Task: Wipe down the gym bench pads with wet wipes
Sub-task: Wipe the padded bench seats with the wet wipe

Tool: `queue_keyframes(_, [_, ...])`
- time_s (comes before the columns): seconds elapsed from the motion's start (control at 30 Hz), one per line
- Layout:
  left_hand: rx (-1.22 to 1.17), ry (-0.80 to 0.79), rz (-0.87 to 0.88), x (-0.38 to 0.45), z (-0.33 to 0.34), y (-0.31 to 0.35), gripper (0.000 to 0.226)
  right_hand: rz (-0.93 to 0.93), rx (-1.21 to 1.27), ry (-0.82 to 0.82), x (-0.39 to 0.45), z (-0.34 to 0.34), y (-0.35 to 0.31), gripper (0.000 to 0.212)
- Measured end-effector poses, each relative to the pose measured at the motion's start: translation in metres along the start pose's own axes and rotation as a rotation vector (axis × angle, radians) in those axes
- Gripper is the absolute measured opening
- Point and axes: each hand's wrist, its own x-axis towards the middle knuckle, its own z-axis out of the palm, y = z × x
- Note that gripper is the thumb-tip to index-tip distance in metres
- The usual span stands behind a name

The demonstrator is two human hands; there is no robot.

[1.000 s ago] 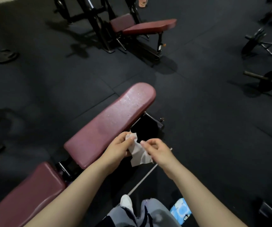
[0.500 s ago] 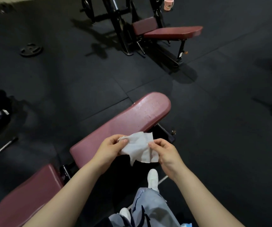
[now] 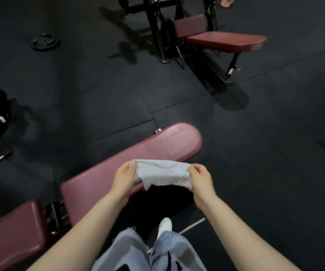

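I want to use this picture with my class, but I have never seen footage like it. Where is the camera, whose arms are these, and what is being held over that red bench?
The camera sits on a person's head and looks down, so the arms are that person's own. The left hand and right hand each pinch one end of a wet wipe, stretched open between them above the long back pad of a maroon gym bench. Its seat pad is at lower left. A second bench and a weight plate stand on the dark floor beyond.
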Motion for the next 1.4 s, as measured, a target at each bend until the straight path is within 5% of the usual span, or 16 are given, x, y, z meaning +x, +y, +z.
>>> queue_keyframes(0.17, [-0.377,-0.011,-0.293,0.028,0.021,0.016,0.033,0.083,0.078,-0.048,0.036,0.016,-0.017,0.013])
queue_keyframes(0.4, [-0.348,-0.055,-0.386,0.098,0.005,0.029,0.021,0.282,0.163,-0.111,0.094,0.041,-0.039,0.015])
queue_keyframes(0.6, [-0.043,-0.005,-0.278,0.153,0.01,0.034,0.021,0.18,-0.08,0.072,0.141,0.067,-0.055,0.02])
queue_keyframes(0.77, [0.239,0.129,0.04,0.176,0.032,0.056,0.03,-0.062,-0.28,0.099,0.16,0.095,-0.069,0.034])
queue_keyframes(1.07, [0.362,-0.149,0.257,0.189,0.086,0.075,0.012,-0.197,-0.107,-0.216,0.168,0.121,-0.081,0.008])
queue_keyframes(1.23, [0.129,-0.342,0.127,0.198,0.102,0.084,0.041,-0.085,-0.024,-0.298,0.213,0.099,-0.09,0.016])
queue_keyframes(1.4, [-0.026,0.029,-0.073,0.222,0.132,0.082,0.03,-0.009,-0.088,-0.365,0.262,0.065,-0.105,0.008])
